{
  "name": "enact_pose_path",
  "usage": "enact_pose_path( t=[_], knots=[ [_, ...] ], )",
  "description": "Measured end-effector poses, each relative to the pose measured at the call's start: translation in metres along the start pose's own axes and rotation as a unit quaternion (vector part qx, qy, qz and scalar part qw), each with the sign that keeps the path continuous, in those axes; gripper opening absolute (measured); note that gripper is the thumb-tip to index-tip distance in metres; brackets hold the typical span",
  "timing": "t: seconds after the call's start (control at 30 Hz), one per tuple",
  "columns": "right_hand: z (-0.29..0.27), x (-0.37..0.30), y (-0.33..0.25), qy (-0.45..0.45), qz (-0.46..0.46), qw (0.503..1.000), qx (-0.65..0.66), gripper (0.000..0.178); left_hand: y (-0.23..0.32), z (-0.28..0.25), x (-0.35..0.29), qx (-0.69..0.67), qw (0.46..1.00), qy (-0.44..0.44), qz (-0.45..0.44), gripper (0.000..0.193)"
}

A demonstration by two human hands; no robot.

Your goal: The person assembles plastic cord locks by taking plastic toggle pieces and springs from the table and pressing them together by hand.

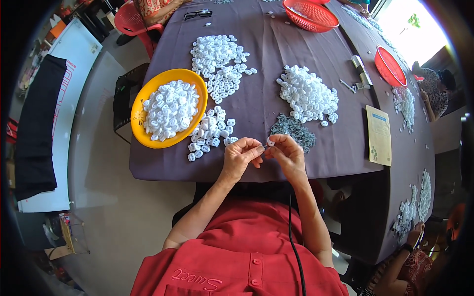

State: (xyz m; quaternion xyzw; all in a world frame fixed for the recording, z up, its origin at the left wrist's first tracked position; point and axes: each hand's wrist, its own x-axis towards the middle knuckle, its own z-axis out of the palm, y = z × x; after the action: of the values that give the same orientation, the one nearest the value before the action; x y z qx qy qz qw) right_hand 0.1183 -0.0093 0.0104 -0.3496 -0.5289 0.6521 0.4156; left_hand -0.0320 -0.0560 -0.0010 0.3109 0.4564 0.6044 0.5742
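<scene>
Just over the table's near edge my two hands meet fingertip to fingertip. My right hand (288,156) pinches a small white plastic piece (270,142) between thumb and fingers. Closed in a pinch beside it, my left hand (241,156) has a tiny thing at its fingertips, too small to make out. Beyond my right hand lies a heap of small thin grey pieces (295,129), with a large pile of white plastic pieces (307,93) behind it. Near my left hand, white pieces with slots (212,129) lie scattered next to a yellow bowl (139,92) full of white pieces.
Another white pile (215,52) lies beyond the bowl. Red baskets (316,24), eyeglasses (198,14) and a beige packet (378,135) rest on the dark tablecloth (256,98). A black cable (295,241) hangs down my front. Other people sit around the table.
</scene>
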Motion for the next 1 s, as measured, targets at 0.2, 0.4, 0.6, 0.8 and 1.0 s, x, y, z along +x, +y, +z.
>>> enact_pose_path(
  t=[0.2, 0.4, 0.6, 0.8, 1.0],
  knots=[
    [-0.007, -0.002, 0.006, 0.027, -0.001, 0.999, -0.03, 0.011, -0.001, 0.0, 0.0, 0.004, 1.0, 0.007, 0.009, 0.008],
    [0.001, -0.003, 0.009, 0.046, -0.01, 0.999, 0.003, 0.012, 0.0, 0.001, 0.0, 0.02, 1.0, 0.005, 0.003, 0.007],
    [0.007, -0.006, 0.007, 0.072, -0.017, 0.997, -0.008, 0.015, -0.001, 0.002, -0.001, 0.058, 0.998, -0.002, 0.0, 0.006],
    [0.008, -0.005, 0.009, 0.067, -0.043, 0.996, -0.042, 0.013, 0.0, 0.002, -0.001, 0.063, 0.998, -0.006, -0.006, 0.006],
    [0.008, -0.005, 0.009, 0.066, -0.056, 0.991, -0.1, 0.014, -0.003, 0.001, 0.0, 0.065, 0.998, -0.008, -0.007, 0.008]
  ],
)
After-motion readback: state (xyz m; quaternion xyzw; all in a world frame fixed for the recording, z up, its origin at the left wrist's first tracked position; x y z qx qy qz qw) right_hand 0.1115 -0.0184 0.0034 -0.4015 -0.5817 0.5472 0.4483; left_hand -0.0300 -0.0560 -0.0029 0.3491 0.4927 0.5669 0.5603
